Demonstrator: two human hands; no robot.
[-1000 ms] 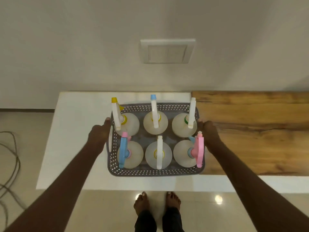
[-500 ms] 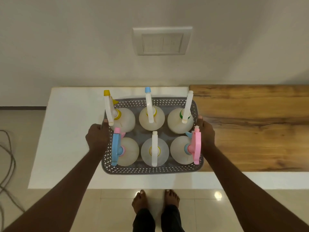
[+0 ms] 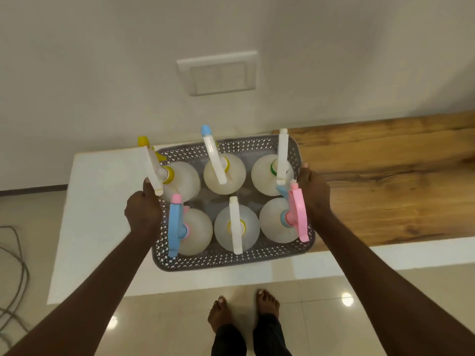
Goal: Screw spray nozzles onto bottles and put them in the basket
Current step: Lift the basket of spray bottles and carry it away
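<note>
A grey perforated basket [image 3: 231,260] holds several translucent white bottles in two rows, each with a spray nozzle on top. The back row has a yellow-tipped nozzle [image 3: 151,168], a blue-tipped nozzle [image 3: 213,155] and a white nozzle [image 3: 282,158]. In the front row stand a blue nozzle [image 3: 175,224], a white nozzle [image 3: 235,226] and a pink nozzle [image 3: 298,211]. My left hand [image 3: 142,211] grips the basket's left side. On the right side my right hand [image 3: 314,194] grips the rim. The basket appears raised off the table and closer to me.
A table with a white top [image 3: 102,214] on the left and a wooden top [image 3: 385,181] on the right stands against a wall with a switch plate [image 3: 218,73]. Cables [image 3: 12,278] lie on the tiled floor at left. My bare feet [image 3: 244,312] are below the table edge.
The basket has come up and toward me with both hands on its sides, and it looks larger and tilted. The view has shifted, with the table's left end now nearer the middle.
</note>
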